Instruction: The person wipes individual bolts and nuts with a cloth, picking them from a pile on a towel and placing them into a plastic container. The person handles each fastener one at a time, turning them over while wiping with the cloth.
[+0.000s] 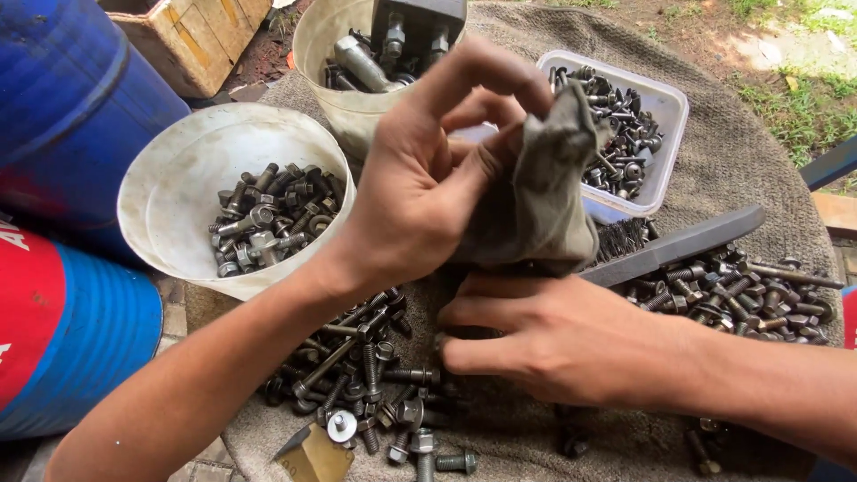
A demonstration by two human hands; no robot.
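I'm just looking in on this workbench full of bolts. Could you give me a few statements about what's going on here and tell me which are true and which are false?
1. The left hand grips a grey rag. True.
2. The white bucket is empty. False: it holds bolts.
3. The right hand rests low on the cloth-covered table. True.
4. The wire brush lies inside the clear tub. False: it lies on the table beside it.

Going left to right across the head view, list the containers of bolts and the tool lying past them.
White round bucket → cream bucket → clear rectangular tub → wire brush → loose bolt pile at far right.
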